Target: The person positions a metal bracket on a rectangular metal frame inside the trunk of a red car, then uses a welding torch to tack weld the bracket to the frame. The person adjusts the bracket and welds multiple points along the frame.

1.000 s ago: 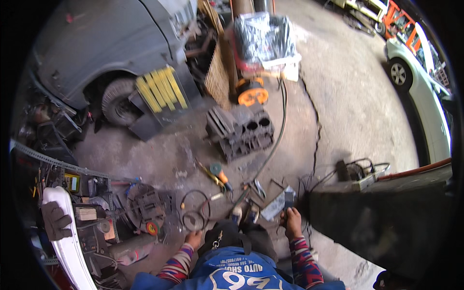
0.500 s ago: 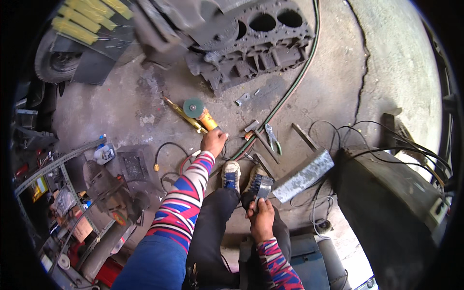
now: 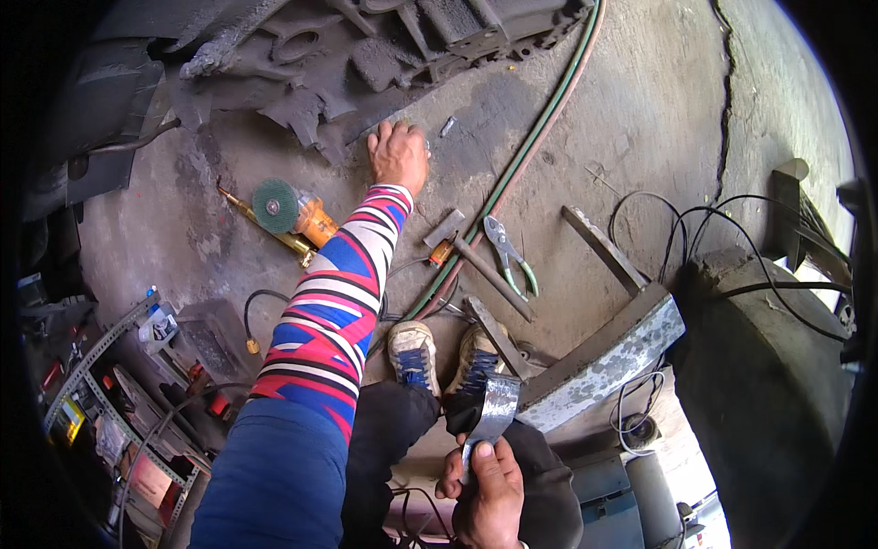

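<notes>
Cracked, stained concrete floor [image 3: 640, 101] carries everything. On it: dark engine block [image 3: 366, 46] at top, angle grinder [image 3: 291, 215] with green disc to its lower left, green and red hoses [image 3: 540, 137] running diagonally, pliers [image 3: 508, 252] with green handles, flat metal bars [image 3: 604, 247] near them, an angle-iron piece [image 3: 608, 361] lower right, black cables [image 3: 704, 220] looping right.

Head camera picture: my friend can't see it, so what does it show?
A person's left hand reaches across a concrete floor toward a small metal bit, while the right hand holds a flat metal strip. An angle grinder, pliers and hoses lie nearby.
</notes>
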